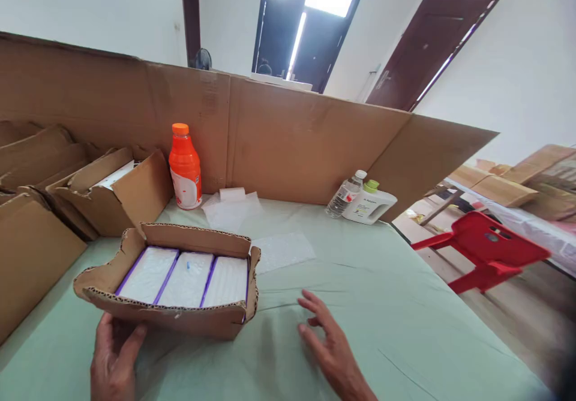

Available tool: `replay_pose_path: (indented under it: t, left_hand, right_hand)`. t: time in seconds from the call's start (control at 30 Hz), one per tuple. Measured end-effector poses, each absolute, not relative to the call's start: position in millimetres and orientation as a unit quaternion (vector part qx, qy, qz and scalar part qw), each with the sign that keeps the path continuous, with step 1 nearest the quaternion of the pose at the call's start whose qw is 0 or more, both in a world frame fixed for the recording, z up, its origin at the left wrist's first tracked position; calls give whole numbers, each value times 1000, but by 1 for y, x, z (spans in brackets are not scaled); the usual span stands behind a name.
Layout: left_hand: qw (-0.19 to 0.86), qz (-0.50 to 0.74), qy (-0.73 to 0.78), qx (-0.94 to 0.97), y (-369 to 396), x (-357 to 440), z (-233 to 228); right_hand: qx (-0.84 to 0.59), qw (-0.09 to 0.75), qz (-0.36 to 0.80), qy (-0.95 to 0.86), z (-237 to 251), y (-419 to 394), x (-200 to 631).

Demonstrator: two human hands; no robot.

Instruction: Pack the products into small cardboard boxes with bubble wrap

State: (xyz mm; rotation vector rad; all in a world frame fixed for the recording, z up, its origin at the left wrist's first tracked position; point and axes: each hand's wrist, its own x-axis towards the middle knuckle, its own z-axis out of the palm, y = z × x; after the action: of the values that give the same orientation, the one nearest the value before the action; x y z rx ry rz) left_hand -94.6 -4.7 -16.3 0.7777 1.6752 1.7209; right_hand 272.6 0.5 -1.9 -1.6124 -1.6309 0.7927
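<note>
An open cardboard box [180, 317] with torn, wavy edges sits on the green cloth to the left. Inside it, three white packs with purple edges [186, 278] stand side by side. My left hand [114, 356] is at the box's near left corner, thumb and fingers apart, the fingertips at the lower front wall. Whether they press on the cardboard is hard to tell. To the right of the box, apart from it, my right hand [328, 344] hovers over the cloth with its fingers spread and nothing in them.
Several cardboard boxes [112, 191] line the left side. An orange bottle [185, 167], clear plastic sheets [281, 251], a water bottle [346, 195] and a white jug [369, 205] stand or lie before a tall cardboard barrier [306, 137]. A red chair [495, 245] is beyond the table's right edge.
</note>
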Motion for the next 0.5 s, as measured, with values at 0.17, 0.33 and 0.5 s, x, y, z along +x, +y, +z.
replay_pose_path:
  t: [0.17, 0.33, 0.5]
  left_hand:
    - [315, 602, 686, 261, -17, -91, -18]
    - [299, 596, 692, 277, -3, -90, -12]
    - [327, 640, 637, 280, 13, -85, -13]
  right_hand:
    - [-470, 313, 400, -721, 10, 8, 192]
    - [-412, 318, 397, -756, 11, 46, 168]
    - [-596, 309, 206, -711, 11, 117, 229]
